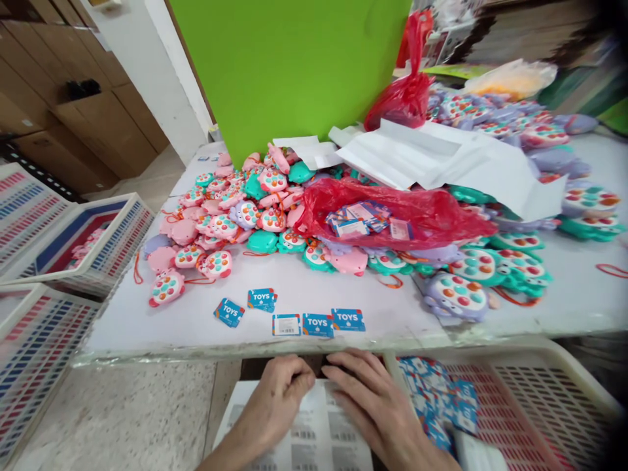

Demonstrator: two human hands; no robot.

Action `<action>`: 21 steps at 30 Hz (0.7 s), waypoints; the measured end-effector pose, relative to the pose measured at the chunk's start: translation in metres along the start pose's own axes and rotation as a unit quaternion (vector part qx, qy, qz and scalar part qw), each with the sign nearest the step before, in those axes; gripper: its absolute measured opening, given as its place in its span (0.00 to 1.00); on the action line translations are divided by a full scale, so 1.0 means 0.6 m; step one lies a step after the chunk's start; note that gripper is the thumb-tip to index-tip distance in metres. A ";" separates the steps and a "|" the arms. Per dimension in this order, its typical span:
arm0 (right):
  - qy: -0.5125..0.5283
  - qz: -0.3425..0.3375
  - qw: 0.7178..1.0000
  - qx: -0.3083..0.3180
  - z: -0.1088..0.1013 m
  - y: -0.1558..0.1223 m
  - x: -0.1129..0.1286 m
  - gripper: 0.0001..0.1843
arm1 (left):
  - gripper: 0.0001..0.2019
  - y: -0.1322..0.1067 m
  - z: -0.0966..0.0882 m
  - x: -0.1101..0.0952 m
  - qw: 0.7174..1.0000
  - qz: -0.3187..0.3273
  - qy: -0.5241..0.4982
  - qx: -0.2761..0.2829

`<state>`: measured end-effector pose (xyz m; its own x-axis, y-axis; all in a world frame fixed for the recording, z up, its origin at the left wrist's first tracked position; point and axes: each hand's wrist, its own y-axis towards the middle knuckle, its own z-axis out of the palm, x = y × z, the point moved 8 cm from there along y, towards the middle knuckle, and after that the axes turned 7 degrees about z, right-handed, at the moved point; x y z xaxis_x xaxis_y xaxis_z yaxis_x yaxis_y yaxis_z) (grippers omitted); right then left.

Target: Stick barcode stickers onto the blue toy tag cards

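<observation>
Below the table edge lies a white sheet of printed barcode labels (309, 432), partly covered by both hands. My left hand (277, 399) is closed over its upper part, thumb and fingers pinched together; whatever is between them is too small to make out. Beside it, my right hand (375, 412) rests on the sheet's right side with its fingers stretched out. On the table just beyond the hands lie several blue TOYS cards (318, 325), one of them a card with a white label (286, 325) facing up.
Piled animal-shaped toys (216, 226) in pink, teal and purple cover the table's back. A red plastic bag (426, 216) of cards lies on them, near white paper (407, 157). At right, a basket (534, 392) holds more cards; other baskets (118, 242) stand left. A green panel (294, 72) rises behind.
</observation>
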<state>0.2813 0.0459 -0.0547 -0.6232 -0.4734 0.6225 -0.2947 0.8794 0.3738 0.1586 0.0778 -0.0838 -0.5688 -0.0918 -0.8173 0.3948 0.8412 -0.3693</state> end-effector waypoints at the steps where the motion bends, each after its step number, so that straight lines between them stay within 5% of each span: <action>1: -0.010 -0.008 1.000 0.003 0.002 0.002 0.001 0.13 | 0.12 0.001 0.001 0.000 1.000 -0.001 0.001 0.001; 7: -0.007 -0.052 0.998 0.027 0.016 -0.003 0.002 0.12 | 0.13 0.004 0.001 -0.005 1.000 -0.009 0.005 -0.008; 16: 0.063 0.073 0.995 -0.037 -0.015 -0.017 -0.031 0.14 | 0.13 0.011 -0.010 -0.014 1.000 -0.002 0.013 -0.001; 21: -0.009 0.012 1.000 0.004 0.008 -0.018 -0.015 0.15 | 0.13 0.013 -0.008 -0.008 1.000 -0.006 0.014 -0.003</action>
<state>0.2865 0.0407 -0.0679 -0.6434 -0.4518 0.6180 -0.2854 0.8907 0.3539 0.1609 0.0872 -0.0808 -0.5940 -0.0874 -0.7997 0.3839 0.8428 -0.3772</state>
